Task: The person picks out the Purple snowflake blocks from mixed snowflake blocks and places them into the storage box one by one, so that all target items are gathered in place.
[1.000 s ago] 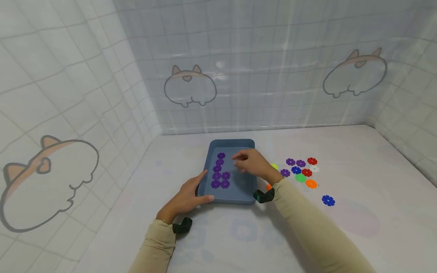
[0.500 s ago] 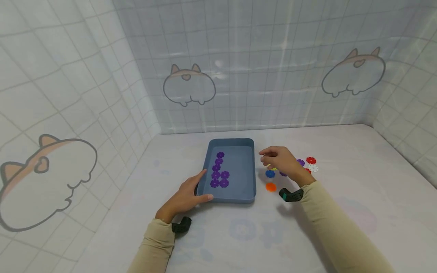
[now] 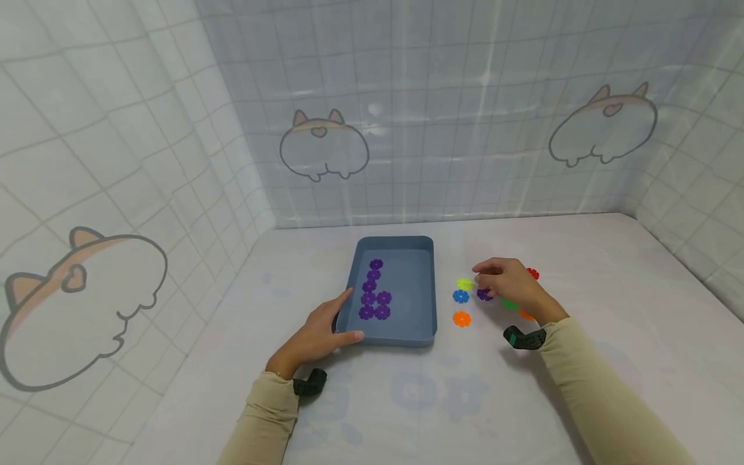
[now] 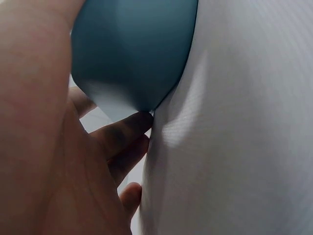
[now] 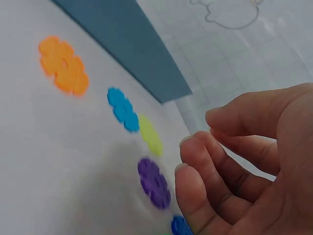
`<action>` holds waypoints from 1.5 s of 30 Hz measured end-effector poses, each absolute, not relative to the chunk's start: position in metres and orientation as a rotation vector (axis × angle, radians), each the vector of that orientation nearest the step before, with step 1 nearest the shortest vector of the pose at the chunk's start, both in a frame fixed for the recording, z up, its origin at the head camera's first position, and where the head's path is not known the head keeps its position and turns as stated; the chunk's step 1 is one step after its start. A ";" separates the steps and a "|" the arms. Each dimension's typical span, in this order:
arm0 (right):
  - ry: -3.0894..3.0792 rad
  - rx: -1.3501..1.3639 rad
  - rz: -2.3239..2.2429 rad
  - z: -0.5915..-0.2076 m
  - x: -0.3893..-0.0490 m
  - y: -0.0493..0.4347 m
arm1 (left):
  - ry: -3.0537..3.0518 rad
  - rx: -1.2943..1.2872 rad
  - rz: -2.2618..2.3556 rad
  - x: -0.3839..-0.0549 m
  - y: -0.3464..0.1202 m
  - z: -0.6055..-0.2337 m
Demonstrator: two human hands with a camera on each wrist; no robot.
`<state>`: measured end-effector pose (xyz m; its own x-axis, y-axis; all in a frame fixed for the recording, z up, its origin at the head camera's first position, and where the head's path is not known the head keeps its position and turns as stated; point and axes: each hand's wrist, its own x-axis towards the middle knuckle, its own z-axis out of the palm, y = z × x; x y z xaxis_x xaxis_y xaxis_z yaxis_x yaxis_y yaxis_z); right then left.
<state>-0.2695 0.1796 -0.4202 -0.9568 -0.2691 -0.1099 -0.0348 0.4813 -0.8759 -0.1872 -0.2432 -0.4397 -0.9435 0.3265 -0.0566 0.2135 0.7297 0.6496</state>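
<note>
My left hand [image 3: 314,337] holds the near left corner of a blue-grey tray [image 3: 414,290], thumb along the front wall and fingers against the left side. Inside the tray lie several purple snowflake discs [image 3: 369,298], mostly in a column along the left. To the right of the tray, my right hand [image 3: 513,283] hovers over scattered discs, its fingers loosely bent with nothing between them. Right below its fingertips is a purple disc [image 5: 154,183], and a dark blue disc [image 5: 181,226] is partly hidden by the fingers in the right wrist view.
Between tray and right hand lie a yellow disc [image 3: 464,284], a light blue disc [image 3: 461,296] and an orange disc [image 3: 462,319]. A green disc [image 3: 509,304] and a red disc [image 3: 533,274] show around the right hand. Tiled-print cloth walls [image 3: 401,194] close off the back and sides.
The right hand has moved from above the tray out to the right, over the loose discs. The left hand and the tray have stayed put.
</note>
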 end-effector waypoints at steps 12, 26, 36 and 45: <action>2.552 -0.248 -1.439 -0.429 -0.270 0.198 | 2.772 0.426 0.984 -0.188 -0.244 -0.438; 2.631 -0.424 -1.247 -0.434 -0.268 0.197 | 2.782 0.420 0.968 -0.189 -0.246 -0.436; 2.683 -0.527 -1.094 -0.432 -0.268 0.193 | 2.771 0.441 0.982 -0.187 -0.244 -0.436; 2.675 -0.529 -1.034 -0.427 -0.270 0.192 | 2.769 0.446 1.006 -0.186 -0.242 -0.439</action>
<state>-0.2704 0.1919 -0.4269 -0.9098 -0.4077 -0.0778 -0.2494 0.6868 -0.6827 -0.1856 -0.2421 -0.4385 -0.9423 0.3311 -0.0495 0.2222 0.7291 0.6474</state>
